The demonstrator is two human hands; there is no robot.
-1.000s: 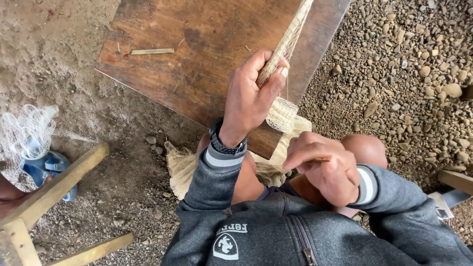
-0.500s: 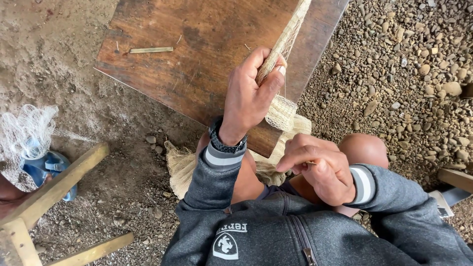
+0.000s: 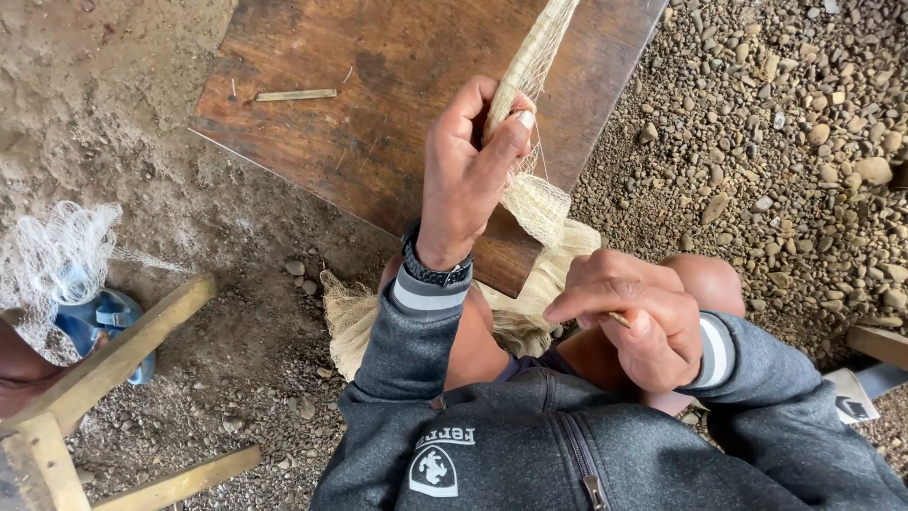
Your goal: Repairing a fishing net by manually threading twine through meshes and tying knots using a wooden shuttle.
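Up near the top of the view, a bunched length of pale, fine-meshed netting [image 3: 530,76] runs from the upper edge down across a dark wooden board [image 3: 378,95] and spills into a loose heap [image 3: 539,284] over the person's lap and bare knees. The left hand [image 3: 468,170] is wrapped tightly around the gathered strand, fingers curled round it and the thumb pressed against it, so the net is pulled taut above the fist and fans out just below it. A dark watch [image 3: 430,267] sits on that wrist, at the cuff of a grey zipped jacket with striped cuffs.

Lower and to the right, the right hand [image 3: 634,317] is closed in a pinch over a thin, pale stick-like tool [image 3: 619,320], only a short tip of which shows between thumb and forefinger. It hovers just beside the heaped netting, above the right knee.

On the board, well apart from the hands, lies a small flat sliver of light wood [image 3: 295,95]. The board rests on ground that is packed earth on the left and loose gravel [image 3: 785,142] on the right. At the left edge a separate wad of white netting [image 3: 57,251] lies by a blue sandal [image 3: 99,317], and pale wooden bars of a frame [image 3: 104,355] cross the lower left corner.
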